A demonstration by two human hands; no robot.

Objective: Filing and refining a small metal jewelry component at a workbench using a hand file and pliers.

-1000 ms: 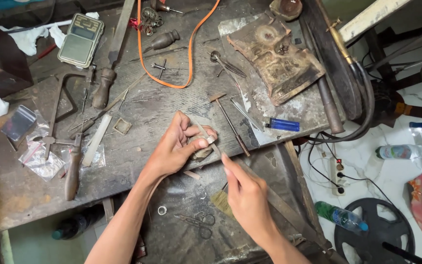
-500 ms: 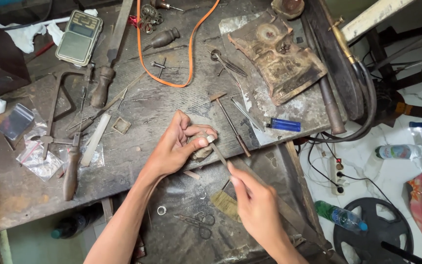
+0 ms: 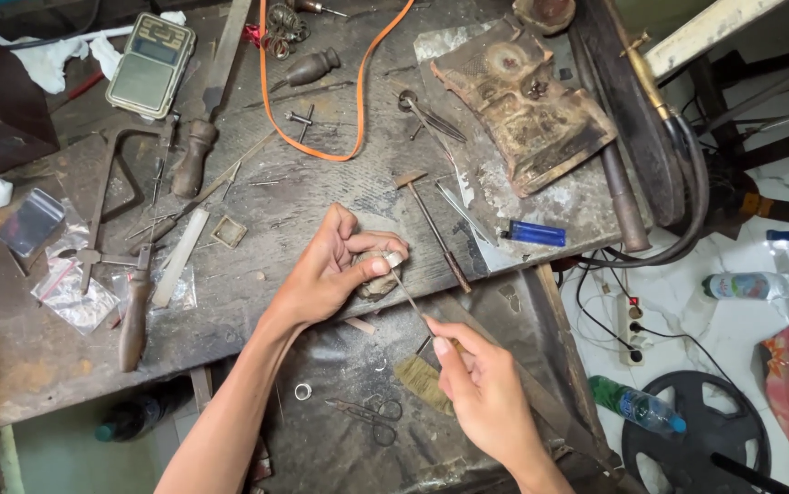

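Observation:
My left hand [image 3: 335, 265] pinches a small pale ring-like piece [image 3: 392, 260] against a worn wooden peg [image 3: 376, 284] at the bench's front edge. My right hand [image 3: 481, 389] grips the handle of a thin metal file [image 3: 410, 298], whose tip lies across the small piece by my left thumb. A small hammer [image 3: 431, 229] rests on the bench just right of my left hand. Below the hands lies a dark metal tray [image 3: 339, 366] holding a small brush [image 3: 422, 382], scissors [image 3: 367, 416] and a silver ring [image 3: 303, 391].
The worn wooden bench [image 3: 257, 274] carries a pocket scale [image 3: 149, 66], a jeweller's saw frame [image 3: 111, 183], wooden-handled tools, plastic bags [image 3: 69, 293], an orange cord [image 3: 321, 137], a charred block [image 3: 527, 110] and a blue lighter [image 3: 536, 233]. Bottles [image 3: 637, 404], a power strip [image 3: 634, 320] and hoses lie right.
My right hand has slid down and to the right, drawing the file back across the piece. My left hand has stayed on the peg.

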